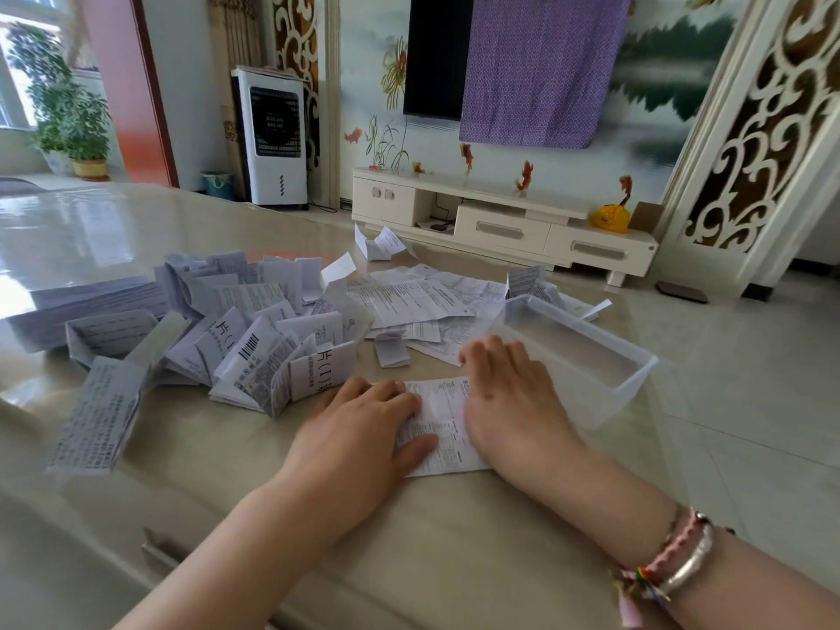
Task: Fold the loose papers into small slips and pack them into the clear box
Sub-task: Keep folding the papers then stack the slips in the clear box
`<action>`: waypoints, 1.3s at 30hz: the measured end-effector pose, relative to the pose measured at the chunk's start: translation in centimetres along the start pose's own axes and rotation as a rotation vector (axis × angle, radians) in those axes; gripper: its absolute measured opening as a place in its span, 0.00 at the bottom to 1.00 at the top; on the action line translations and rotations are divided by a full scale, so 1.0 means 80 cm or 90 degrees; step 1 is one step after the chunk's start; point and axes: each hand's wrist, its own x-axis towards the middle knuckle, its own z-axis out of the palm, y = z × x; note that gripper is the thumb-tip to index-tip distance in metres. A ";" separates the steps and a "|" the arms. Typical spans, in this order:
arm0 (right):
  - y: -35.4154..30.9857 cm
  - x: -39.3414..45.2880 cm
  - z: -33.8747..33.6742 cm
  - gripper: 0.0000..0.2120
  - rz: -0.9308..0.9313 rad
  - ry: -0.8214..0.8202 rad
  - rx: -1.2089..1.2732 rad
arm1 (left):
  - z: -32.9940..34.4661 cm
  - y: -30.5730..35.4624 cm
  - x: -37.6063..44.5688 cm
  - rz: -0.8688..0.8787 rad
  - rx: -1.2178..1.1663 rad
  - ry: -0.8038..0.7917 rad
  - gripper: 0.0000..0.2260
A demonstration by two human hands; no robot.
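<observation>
At nine o'clock on the desk [136,229] lies the heap [236,329] of slips, one printed "片(I)" beside a barcode. The left hand [363,425] and right hand [509,402] press flat, fingers straight, on a sheet [438,425] at six o'clock. I'd square its edges, then crease firmly. The box [586,356] waits at three o'clock, seemingly unfilled.
</observation>
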 end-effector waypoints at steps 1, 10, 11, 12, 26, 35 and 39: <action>-0.006 -0.005 -0.004 0.27 -0.022 -0.026 0.051 | 0.000 0.000 0.000 -0.001 0.005 -0.003 0.20; -0.016 -0.021 -0.013 0.17 -0.008 -0.123 0.160 | 0.000 0.014 0.007 -0.067 0.004 0.033 0.13; -0.019 -0.020 -0.013 0.17 -0.004 -0.122 0.163 | 0.001 0.016 0.008 -0.077 0.000 0.042 0.12; -0.023 -0.020 -0.013 0.17 0.000 -0.123 0.168 | 0.003 0.018 0.009 -0.084 0.001 0.047 0.11; 0.024 -0.040 -0.018 0.15 0.064 -0.204 0.171 | 0.006 0.003 0.001 -0.022 0.034 -0.061 0.15; 0.028 -0.042 -0.027 0.16 0.037 -0.233 0.198 | 0.001 -0.026 0.000 0.034 -0.004 -0.188 0.24; 0.027 -0.040 -0.029 0.17 0.027 -0.243 0.187 | -0.002 -0.028 0.002 0.046 0.009 -0.210 0.23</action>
